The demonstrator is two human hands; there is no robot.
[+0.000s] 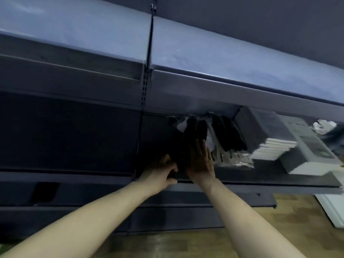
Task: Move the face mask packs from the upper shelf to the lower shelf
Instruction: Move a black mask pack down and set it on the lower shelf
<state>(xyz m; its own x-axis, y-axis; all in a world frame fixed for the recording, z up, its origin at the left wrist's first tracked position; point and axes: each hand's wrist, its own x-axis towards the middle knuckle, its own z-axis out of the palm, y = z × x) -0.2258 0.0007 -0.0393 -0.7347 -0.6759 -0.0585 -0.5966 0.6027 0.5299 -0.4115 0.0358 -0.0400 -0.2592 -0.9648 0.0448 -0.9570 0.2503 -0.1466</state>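
Black face mask packs [183, 146] stand as a bundle on edge on the lower shelf [260, 178], between my two hands, near its front lip. My judgement: light, thin, floppy film pouches, slick against each other, so the bundle fans or slumps if only pinched at one end. Best hold is squeezing both flat faces, low and mid-length.

Long axis runs front to back, away from me into the shelf; the far ends lean slightly right. Which end is the top of the packs I cannot tell, too dark.

Left hand [163, 172]: grip curled round the near bottom corner of the bundle. Right hand [202, 161]: fingers straight, palm flat against the bundle's right face, pressing, not clasping.

Just right: more dark packs in clear wrap [229, 138], then a stack of white boxes [270, 144]. Upper shelf [223, 58] overhead.
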